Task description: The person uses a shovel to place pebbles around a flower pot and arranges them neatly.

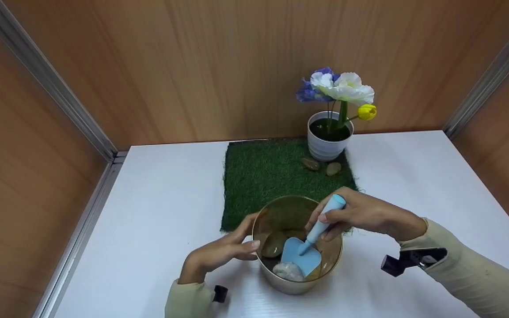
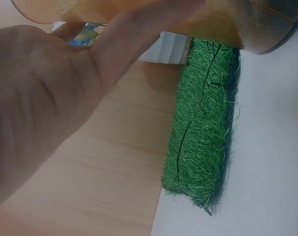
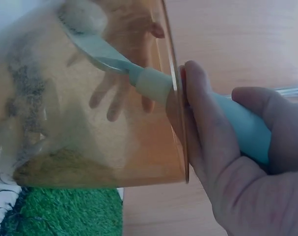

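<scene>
The head view shows the right hand (image 1: pixel 358 212) gripping the handle of a light-blue trowel (image 1: pixel 314 234), its blade down inside a translucent amber bowl (image 1: pixel 287 289). The left hand (image 1: pixel 221 254) grasps nothing; its extended fingers and thumb brace the bowl's outer wall. The blade meets a pale stone (image 1: pixel 288 271) — whether it bears the stone's weight cannot be told. Working it well likely calls for a low, flat blade eased under the stone, steady pressure from the left hand, and a level wrist, since a smooth stone could roll off.

The trowel has a rounded handle and a broad, shallow blade. The pale stone is rounded and mottled; a brown stone (image 1: pixel 273 244) beside it has a glossy surface. Beyond lies a tufted green mat (image 1: pixel 259 170) — with two polished pebbles (image 1: pixel 333 168) near a ribbed white pot (image 1: pixel 325 152).
</scene>
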